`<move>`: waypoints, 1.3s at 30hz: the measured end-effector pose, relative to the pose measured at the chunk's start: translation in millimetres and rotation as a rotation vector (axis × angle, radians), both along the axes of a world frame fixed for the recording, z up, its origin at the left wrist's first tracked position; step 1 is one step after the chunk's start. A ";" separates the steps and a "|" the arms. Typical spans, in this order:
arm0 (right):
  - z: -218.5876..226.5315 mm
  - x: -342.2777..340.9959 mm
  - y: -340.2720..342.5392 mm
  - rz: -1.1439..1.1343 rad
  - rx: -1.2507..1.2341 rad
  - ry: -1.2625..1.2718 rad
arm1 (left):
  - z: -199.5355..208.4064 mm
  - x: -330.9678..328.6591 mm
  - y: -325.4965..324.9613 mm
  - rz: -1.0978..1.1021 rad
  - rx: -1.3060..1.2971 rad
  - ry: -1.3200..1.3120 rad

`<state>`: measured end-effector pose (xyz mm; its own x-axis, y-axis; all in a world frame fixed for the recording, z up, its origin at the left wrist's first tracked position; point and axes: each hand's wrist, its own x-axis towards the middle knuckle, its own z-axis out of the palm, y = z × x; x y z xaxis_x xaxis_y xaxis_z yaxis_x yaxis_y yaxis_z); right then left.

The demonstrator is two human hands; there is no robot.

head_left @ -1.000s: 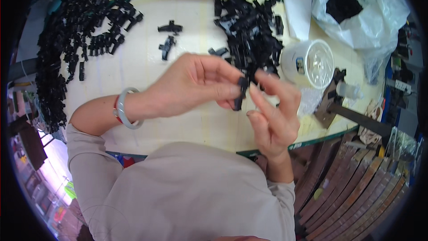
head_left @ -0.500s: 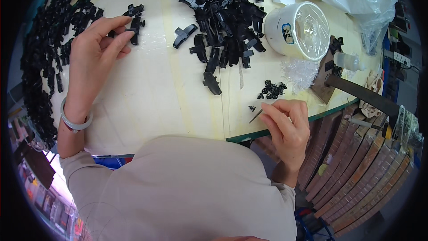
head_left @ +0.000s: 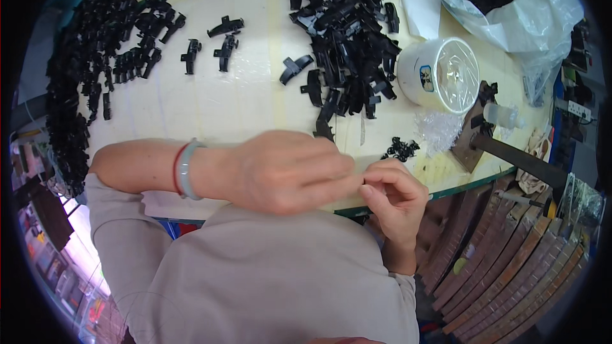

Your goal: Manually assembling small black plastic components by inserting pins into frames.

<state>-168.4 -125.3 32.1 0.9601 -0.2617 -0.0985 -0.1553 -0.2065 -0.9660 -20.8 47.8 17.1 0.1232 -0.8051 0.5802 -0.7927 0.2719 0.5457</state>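
1. The left hand (head_left: 280, 172) and right hand (head_left: 395, 194) meet fingertip to fingertip at the near edge of the worktop (head_left: 210, 102).
2. Both grips are pinched together; what they hold is hidden.
3. The small black bits (head_left: 400, 148) lie just beyond the right hand; the heap of black clips (head_left: 347, 38) lies farther off.

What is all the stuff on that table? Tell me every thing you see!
table: one, cream, under everything
black plastic parts: many, big heap at top middle
more black parts: many, long heap along left edge
loose black parts: a few, between the heaps
tiny black bits: small cluster, near front edge
tub: one, white, right of middle heap
plastic bag: one, whitish, top right
bracelet: one, pale green, left wrist
left hand: fingertips meeting the right hand
right hand: pinched at table's front edge
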 end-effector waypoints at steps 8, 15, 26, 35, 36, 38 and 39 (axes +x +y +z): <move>-4.1 10.6 11.0 -0.077 0.517 0.071 | 5.8 0.4 0.7 0.083 0.174 0.421; 1.4 31.6 16.1 0.054 -0.528 -0.501 | 19.9 10.6 -2.6 0.001 0.546 1.673; 15.4 43.6 -1.3 0.192 -0.567 -0.486 | 34.5 20.0 1.7 0.078 0.636 1.643; 10.0 67.5 -78.7 -0.313 -1.129 -0.536 | 16.4 64.5 5.0 0.586 0.504 0.305; 9.0 68.7 -79.8 -0.297 -1.109 -0.530 | 15.1 63.2 5.1 0.594 0.507 0.308; 9.0 70.8 -80.3 -0.276 -1.111 -0.508 | 13.7 60.9 3.9 0.560 0.517 0.335; 8.9 71.6 -80.4 -0.263 -1.118 -0.485 | 13.4 61.1 3.7 0.563 0.520 0.339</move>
<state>-96.9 -205.7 41.1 0.7410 -0.1633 0.6514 0.0065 -0.9682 -0.2502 40.4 51.5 30.4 0.6875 -0.7261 0.0113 -0.5053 -0.4672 0.7256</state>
